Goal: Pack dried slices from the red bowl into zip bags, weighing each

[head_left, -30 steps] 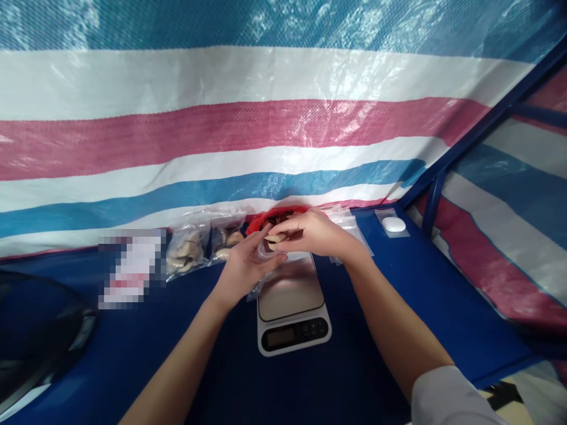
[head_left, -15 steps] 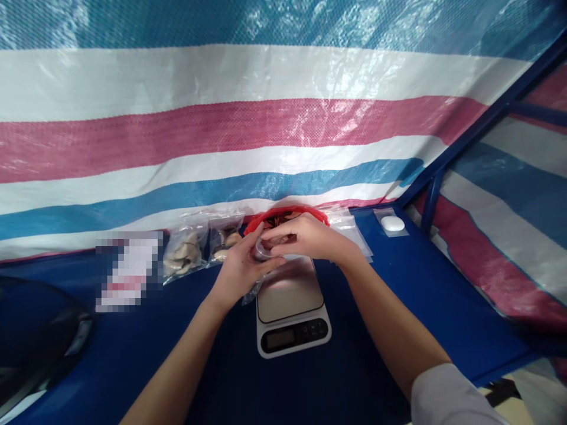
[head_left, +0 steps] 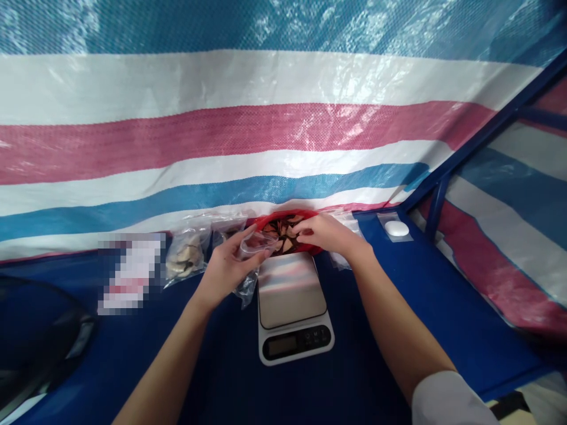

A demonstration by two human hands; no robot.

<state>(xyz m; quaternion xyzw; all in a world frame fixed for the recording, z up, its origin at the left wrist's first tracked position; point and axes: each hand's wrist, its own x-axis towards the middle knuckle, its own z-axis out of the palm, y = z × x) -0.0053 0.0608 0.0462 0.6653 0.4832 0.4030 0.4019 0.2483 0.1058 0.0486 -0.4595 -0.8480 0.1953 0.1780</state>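
"While the left hand (head_left: 225,262) has its thumb and fingers bent like that, what is it holding?"

"It holds a clear plastic bag (head_left: 258,243) near the top. The mouth of the bag is open, and the low part hangs by the left side of the kitchen scale (head_left: 292,295)."

"And the right hand (head_left: 330,235)?"

"Its fingertips are down at the brown dried slices (head_left: 287,243). I can't tell if they pinch one or just touch."

"Where are those slices?"

"They sit in a red container (head_left: 287,213), just behind the scale. The scale has a shiny flat top, and its little screen looks dark."

"What is to the left?"

"A see-through bag of pale slices (head_left: 185,257) is near the left hand. Farther left, there is a blurred-out paper (head_left: 130,274), and then a big, dark, round thing (head_left: 39,336) at the edge."

"And to the right?"

"Some flat clear bags (head_left: 352,224) lie partly behind the right hand. Well past them, a white oval thing (head_left: 396,228) is on a small clear bag (head_left: 404,238). It's all on a blue table (head_left: 443,295), with a striped plastic sheet (head_left: 266,124) behind."
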